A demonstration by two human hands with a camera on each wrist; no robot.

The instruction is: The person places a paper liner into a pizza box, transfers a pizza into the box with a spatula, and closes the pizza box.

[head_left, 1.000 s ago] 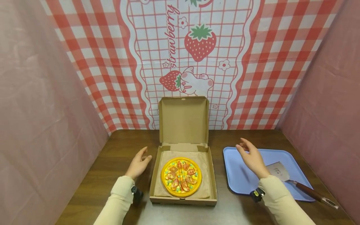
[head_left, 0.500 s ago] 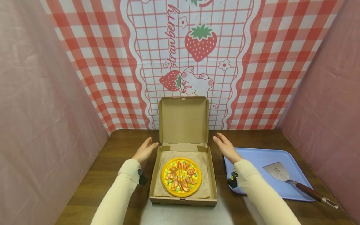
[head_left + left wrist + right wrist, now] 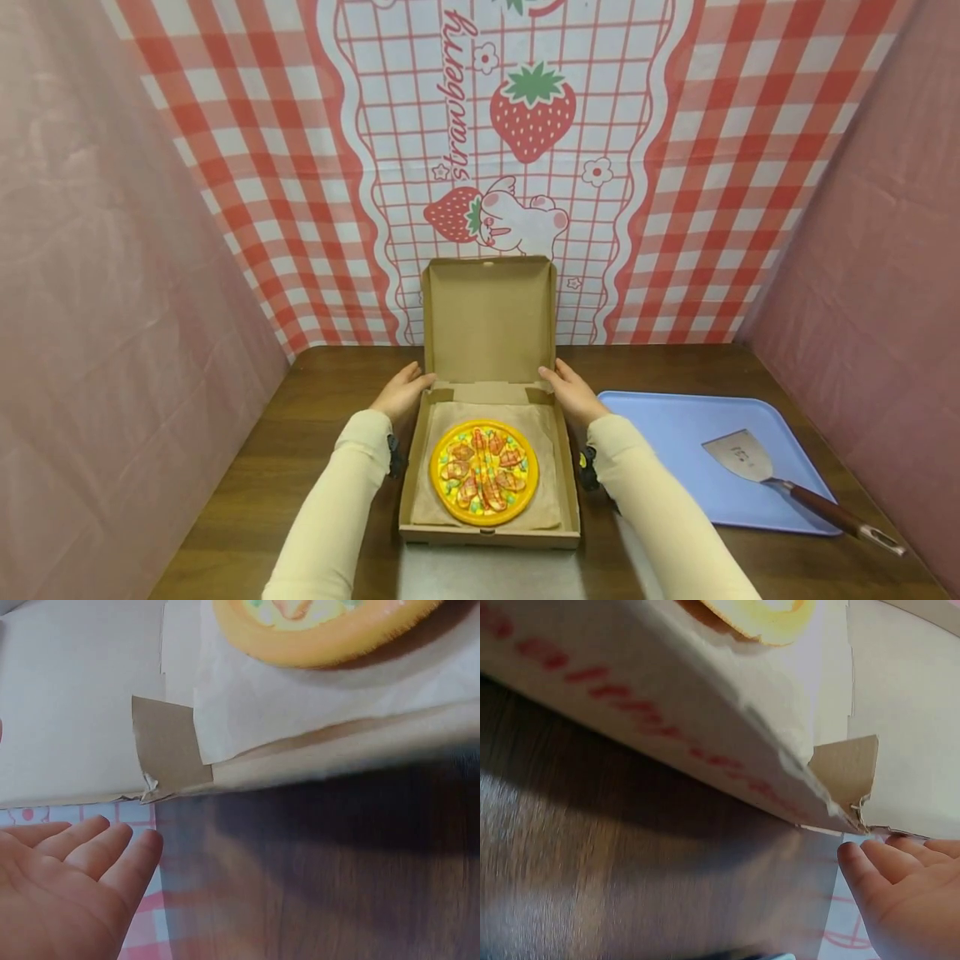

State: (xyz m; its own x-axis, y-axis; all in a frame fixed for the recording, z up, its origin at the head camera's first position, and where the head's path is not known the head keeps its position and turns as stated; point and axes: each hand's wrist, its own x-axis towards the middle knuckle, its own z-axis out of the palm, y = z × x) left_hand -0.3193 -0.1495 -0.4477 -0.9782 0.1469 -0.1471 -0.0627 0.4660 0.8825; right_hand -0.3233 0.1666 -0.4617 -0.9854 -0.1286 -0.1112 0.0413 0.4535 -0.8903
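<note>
A brown cardboard pizza box point(image 3: 491, 321) stands with its lid raised. Inside it, on brown paper, lies a round pizza point(image 3: 483, 472) with a thick yellow-orange crust. My left hand point(image 3: 402, 392) is at the box's left side by the lid hinge; in the left wrist view its straight fingers point(image 3: 131, 862) lie close to the lid's edge. On the opposite side my right hand point(image 3: 573, 393) mirrors it, thumb tip overlapping the lid's lower right edge. The right wrist view shows its fingers point(image 3: 885, 862) extended right beside the hinge corner.
A blue tray point(image 3: 652, 450) sits to the right on the wooden table point(image 3: 300, 433). On it rests a pizza spatula point(image 3: 738, 456), its dark handle point(image 3: 821, 506) jutting past the tray's edge. A checked strawberry cloth point(image 3: 262, 167) hangs behind; pink curtains point(image 3: 135, 250) flank both sides.
Both hands have moved inward and up to the sides of the box's lid, the right one leaving its place over the tray. The box, pizza and spatula stay where they were.
</note>
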